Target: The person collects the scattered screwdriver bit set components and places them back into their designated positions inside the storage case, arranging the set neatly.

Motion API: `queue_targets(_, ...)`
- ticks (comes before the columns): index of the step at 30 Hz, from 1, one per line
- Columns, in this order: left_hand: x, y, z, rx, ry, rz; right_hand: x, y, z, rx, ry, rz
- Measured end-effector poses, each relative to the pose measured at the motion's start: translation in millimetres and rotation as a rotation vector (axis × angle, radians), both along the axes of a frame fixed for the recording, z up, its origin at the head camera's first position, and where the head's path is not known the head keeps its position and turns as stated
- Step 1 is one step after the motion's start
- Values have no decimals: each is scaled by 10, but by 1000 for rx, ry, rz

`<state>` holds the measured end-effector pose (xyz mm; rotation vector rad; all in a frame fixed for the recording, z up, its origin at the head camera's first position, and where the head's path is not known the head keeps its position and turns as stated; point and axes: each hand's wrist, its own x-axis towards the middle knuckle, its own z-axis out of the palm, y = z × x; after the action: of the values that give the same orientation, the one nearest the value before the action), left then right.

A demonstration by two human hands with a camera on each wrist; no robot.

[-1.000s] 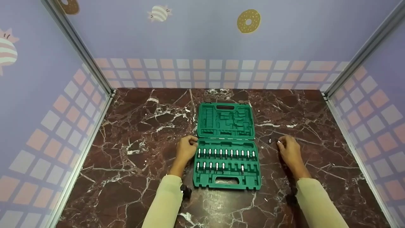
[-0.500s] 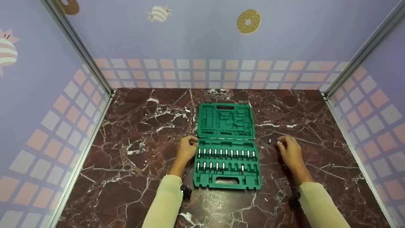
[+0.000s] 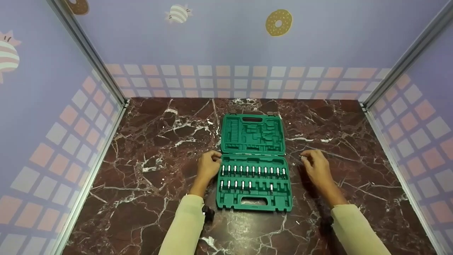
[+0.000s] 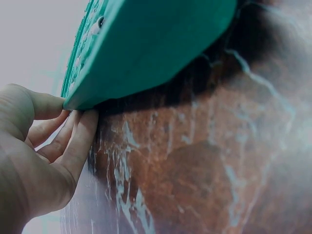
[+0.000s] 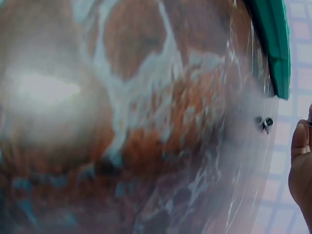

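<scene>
A green tool case [image 3: 253, 136] lies unfolded on the marble table. Its near half holds two rows of silver bit sockets [image 3: 253, 171], with gaps in the front row. My left hand [image 3: 208, 165] pinches the case's left edge near the hinge; the left wrist view shows thumb and fingers at the green corner [image 4: 78, 100]. Right of the case is my right hand [image 3: 316, 168], thumb and index finger together. In the right wrist view a sliver of dark metal, a bit socket [image 5: 310, 124], shows between its fingertips. Another bit socket [image 5: 266, 123] lies on the table just beyond the fingers.
The reddish-brown marble table [image 3: 159, 212] spreads around the case on all sides. Patterned walls [image 3: 226, 81] close it in at the back, left and right, with metal posts [image 3: 382, 63] at the corners. The case lid's recesses hold nothing.
My right hand has moved left, toward the case and over the spot where the loose bit socket was visible. My left hand stays at the case's edge.
</scene>
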<state>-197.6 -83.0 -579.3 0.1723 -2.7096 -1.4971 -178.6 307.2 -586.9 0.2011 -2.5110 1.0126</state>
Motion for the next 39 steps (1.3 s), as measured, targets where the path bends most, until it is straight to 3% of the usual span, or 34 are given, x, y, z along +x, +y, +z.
queue_targets(20, -26, 4, -13, -10, -2, 15, 75, -364, 158, -88, -50, 214)
queue_targets(27, -22, 1, -12, -22, 2, 6, 125, -509, 210, -57, -150, 279)
queue_targets(39, -23, 1, -15, -25, -5, 10, 180, -720, 231, 30, -159, 399)
